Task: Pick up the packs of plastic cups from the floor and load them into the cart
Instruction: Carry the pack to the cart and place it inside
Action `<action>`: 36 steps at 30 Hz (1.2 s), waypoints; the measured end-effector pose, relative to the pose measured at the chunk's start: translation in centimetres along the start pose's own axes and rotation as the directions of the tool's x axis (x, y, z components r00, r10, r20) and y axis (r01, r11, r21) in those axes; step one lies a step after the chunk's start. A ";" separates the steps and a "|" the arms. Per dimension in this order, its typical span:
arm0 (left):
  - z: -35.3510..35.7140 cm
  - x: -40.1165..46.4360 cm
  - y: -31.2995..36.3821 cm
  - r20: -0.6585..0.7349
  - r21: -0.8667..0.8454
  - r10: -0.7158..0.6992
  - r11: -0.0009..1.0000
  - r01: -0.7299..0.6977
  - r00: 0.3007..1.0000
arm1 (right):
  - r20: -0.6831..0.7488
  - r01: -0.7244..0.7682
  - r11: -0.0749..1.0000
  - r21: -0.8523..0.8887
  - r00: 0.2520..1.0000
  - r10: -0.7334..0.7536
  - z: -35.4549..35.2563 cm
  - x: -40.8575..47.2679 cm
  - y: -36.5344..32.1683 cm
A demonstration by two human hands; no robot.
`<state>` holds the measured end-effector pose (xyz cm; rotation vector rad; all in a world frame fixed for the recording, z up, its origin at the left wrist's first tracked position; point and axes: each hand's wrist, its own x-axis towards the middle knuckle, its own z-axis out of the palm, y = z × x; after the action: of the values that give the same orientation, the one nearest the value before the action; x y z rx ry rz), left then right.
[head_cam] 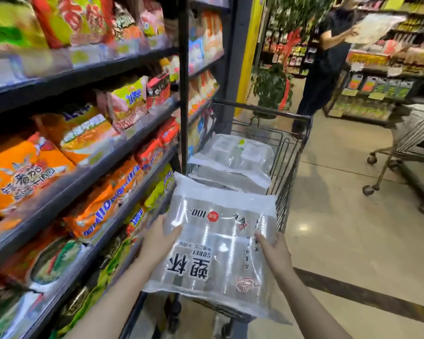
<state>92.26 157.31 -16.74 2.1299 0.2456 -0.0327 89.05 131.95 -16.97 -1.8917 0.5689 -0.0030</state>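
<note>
while both hands, left hand (160,243) and right hand (272,253), fingers clamped on the clear flat pack of plastic cups (218,243), hold it over the black wire cart (291,152), loading is in hand; next, lower it onto the packs inside.

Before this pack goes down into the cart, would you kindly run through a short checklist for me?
1. Left hand grips the pack of plastic cups: ok.
2. Right hand grips the opposite edge: ok.
3. Pack is over the cart: ok.
4. Room on top of the packs already loaded: ok.
5. Clearance from the shelf beside the cart: cannot tell.
</note>
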 end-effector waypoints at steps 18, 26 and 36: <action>11.1 14.4 -7.1 0.213 0.178 -0.269 0.956 0.234 0.939 | 0.088 -0.360 0.930 -0.075 0.927 0.365 7.4 13.5 9.8; 13.5 15.5 -11.2 0.244 0.278 -0.222 0.948 0.152 0.944 | 0.084 -0.391 0.911 -0.134 0.911 0.403 8.9 14.8 12.3; 13.5 15.5 -12.6 0.271 0.252 -0.172 0.962 0.103 0.947 | 0.091 -0.359 0.918 -0.168 0.922 0.377 9.4 15.4 12.8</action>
<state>106.11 155.08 -36.37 2.3041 0.2246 -0.4760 100.25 130.75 -35.98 -1.8842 0.8533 0.4095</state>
